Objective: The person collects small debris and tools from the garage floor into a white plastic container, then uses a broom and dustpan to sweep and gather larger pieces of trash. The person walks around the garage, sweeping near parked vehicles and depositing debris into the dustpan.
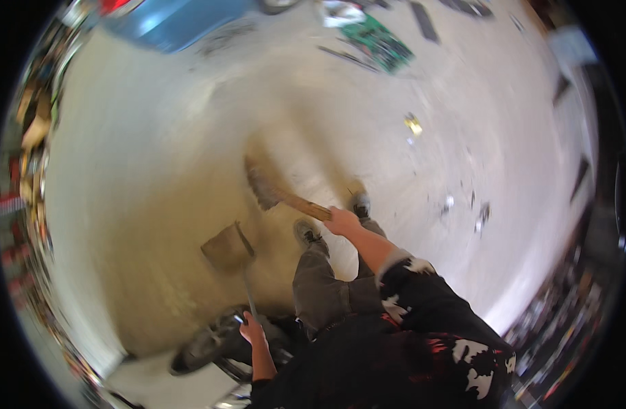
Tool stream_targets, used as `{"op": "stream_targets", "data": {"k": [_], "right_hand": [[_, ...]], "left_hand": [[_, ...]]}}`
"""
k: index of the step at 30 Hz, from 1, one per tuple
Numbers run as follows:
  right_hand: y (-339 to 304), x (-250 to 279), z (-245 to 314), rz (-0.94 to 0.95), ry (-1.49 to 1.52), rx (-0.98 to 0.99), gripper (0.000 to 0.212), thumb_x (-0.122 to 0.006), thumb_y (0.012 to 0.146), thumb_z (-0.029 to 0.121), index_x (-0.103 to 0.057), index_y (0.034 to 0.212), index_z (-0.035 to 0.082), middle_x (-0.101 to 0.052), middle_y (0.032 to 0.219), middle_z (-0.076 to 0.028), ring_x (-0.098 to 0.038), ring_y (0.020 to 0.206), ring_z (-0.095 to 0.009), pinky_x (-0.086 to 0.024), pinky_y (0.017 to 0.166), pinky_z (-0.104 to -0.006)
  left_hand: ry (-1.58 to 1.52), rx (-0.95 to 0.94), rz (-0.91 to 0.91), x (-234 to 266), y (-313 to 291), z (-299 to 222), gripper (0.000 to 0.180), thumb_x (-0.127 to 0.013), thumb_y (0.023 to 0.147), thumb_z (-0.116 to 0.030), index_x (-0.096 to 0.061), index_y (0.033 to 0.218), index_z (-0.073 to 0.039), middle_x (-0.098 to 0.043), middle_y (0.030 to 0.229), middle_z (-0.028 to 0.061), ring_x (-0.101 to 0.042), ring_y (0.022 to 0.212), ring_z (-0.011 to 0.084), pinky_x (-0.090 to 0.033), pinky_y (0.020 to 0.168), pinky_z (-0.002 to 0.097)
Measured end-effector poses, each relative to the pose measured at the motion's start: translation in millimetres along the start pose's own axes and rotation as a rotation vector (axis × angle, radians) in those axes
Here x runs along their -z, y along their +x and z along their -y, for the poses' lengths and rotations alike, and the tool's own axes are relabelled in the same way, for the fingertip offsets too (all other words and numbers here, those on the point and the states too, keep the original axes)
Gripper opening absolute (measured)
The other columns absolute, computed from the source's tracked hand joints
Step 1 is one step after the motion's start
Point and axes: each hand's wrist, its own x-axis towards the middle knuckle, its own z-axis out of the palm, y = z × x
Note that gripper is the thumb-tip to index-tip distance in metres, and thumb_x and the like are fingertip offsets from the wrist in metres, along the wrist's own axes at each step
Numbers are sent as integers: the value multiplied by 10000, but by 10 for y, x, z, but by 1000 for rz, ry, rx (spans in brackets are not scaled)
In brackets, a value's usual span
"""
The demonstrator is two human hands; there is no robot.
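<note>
My right hand (342,221) is closed round the wooden handle of a hand brush (301,204). The dark bristles point away to the left, above the concrete floor or on it; I cannot tell which. Lower left, my left hand (252,330) grips the upper end of a long, thin handle. At its far end is a dustpan (226,251) with a brownish pan, left of my shoes. Whether the pan touches the floor is unclear. Any sweepings inside it are too blurred to make out.
A black wheel (207,344) stands close beside my left hand. A blue car (173,24) is at the far left. Ahead lie a green board-like thing (381,44) and a yellow scrap (412,124). Small debris (482,217) dots the floor at right. Cluttered shelves (37,129) line the left side.
</note>
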Motion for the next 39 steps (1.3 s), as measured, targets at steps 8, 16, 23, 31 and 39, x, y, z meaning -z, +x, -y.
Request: {"op": "stream_targets", "data": {"k": [8, 16, 23, 31, 39], "right_hand": [[-187, 293, -1751, -78, 227, -395, 389, -556, 782, 308, -574, 1122, 118, -619, 1073, -139, -591, 1009, -310, -473, 851, -431], [-1608, 932, -4787, -289, 493, -805, 436, -581, 775, 375, -563, 1172, 196, -618, 1074, -155, -575, 1028, -345, -460, 871, -451], [-2185, 1495, -5135, -288, 611, -766, 476, -529, 820, 359, -452, 1266, 211, -629, 984, -205, -591, 945, -393, -462, 817, -487], [-122, 2276, -5045, -259, 679, -555, 422, -544, 788, 322, -563, 1166, 134, -608, 1098, -157, -580, 1021, -338, -470, 862, -443], [-1675, 1667, -5608, -420, 857, -1052, 407, -547, 767, 363, -617, 1081, 113, -626, 1038, -172, -576, 1005, -365, -468, 846, -453]], "left_hand": [[154, 0, 12, 35, -5, -925, 529, -557, 850, -442, -580, 809, 85, -512, 569, 82, -513, 537, 199, -435, 485, 362], [172, -173, 155, -942, -762, -2025, 489, -576, 842, -466, -445, 662, -31, -414, 578, 55, -428, 474, 177, -456, 466, 363], [192, -280, 140, -1728, -1951, -2966, 484, -568, 851, -451, -440, 673, -20, -375, 566, 46, -408, 466, 175, -441, 452, 351], [83, -480, 429, -2630, -2615, -3661, 425, -543, 893, -404, -352, 653, -111, -304, 518, -25, -315, 394, 110, -450, 498, 326], [309, -653, 634, -3604, -2789, -4601, 420, -538, 899, -398, -333, 643, -136, -276, 518, -30, -319, 431, 106, -420, 503, 303]]}}
